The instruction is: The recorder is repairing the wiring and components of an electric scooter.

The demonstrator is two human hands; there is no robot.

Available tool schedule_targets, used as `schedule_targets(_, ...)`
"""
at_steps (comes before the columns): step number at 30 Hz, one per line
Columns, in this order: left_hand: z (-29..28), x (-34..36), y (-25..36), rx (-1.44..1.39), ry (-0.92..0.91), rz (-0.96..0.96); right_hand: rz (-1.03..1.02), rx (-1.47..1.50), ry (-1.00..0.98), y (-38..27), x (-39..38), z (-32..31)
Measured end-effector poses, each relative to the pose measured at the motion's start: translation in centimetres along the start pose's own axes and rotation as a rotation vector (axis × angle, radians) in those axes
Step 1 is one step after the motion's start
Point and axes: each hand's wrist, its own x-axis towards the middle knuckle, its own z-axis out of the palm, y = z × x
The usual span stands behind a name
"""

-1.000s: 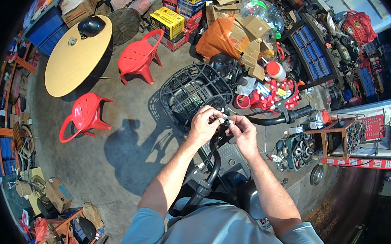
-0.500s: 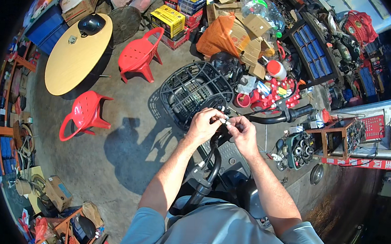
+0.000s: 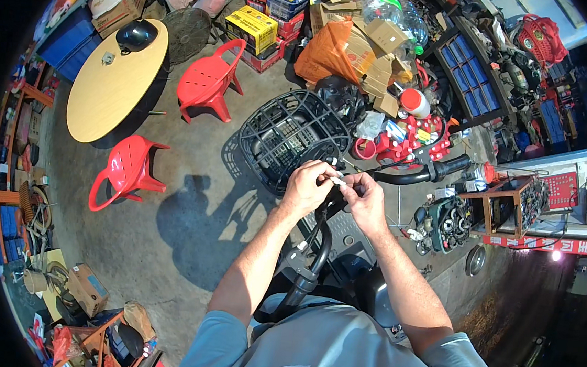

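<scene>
Above the handlebar (image 3: 324,244) of an electric scooter or tricycle, my two hands meet fingertip to fingertip. Between them is a small white connector (image 3: 338,181), too small to make out in detail. My left hand (image 3: 306,189) pinches one end of it, thumb against bent fingers. From the other side my right hand (image 3: 366,202) grips it in a like pinch. Dark cables hang beneath the fingers beside the handlebar stem, partly hidden by my hands. Just beyond is the vehicle's black wire basket (image 3: 294,132).
The right handlebar grip (image 3: 450,168) reaches out to my right. Two red plastic chairs, one of them a near chair (image 3: 129,170), stand left by a round wooden table (image 3: 115,87). Cardboard and an orange bag (image 3: 328,55) are piled ahead. Right lies a green crate of parts (image 3: 447,225).
My hands stay almost in place, with the fingers shifting slightly around the white connector. Nothing else has visibly moved.
</scene>
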Motion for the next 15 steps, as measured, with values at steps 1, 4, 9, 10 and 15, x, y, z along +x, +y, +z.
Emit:
schedule_targets(1, 0.0, 0.0, 0.1, 0.000, 0.000, -0.001, 0.000, -0.013, 0.001, -0.1, 0.0, 0.0)
schedule_targets(4, 0.0, 0.0, 0.1, -0.017, -0.002, -0.013, -0.004, -0.046, 0.001, -0.3, 0.0, 0.0)
schedule_targets(9, -0.4, 0.0, 0.0, -0.062, -0.089, -0.054, -0.002, -0.107, 0.007, -1.0, -0.1, -0.1)
schedule_targets(10, -0.5, 0.0, 0.1, -0.063, -0.090, -0.053, -0.004, -0.122, 0.015, -1.1, -0.1, -0.2)
schedule_targets(15, -1.0, 0.1, -0.5, -0.242, -0.222, -0.156, -0.010, -0.153, 0.023, -1.2, 0.0, -0.5)
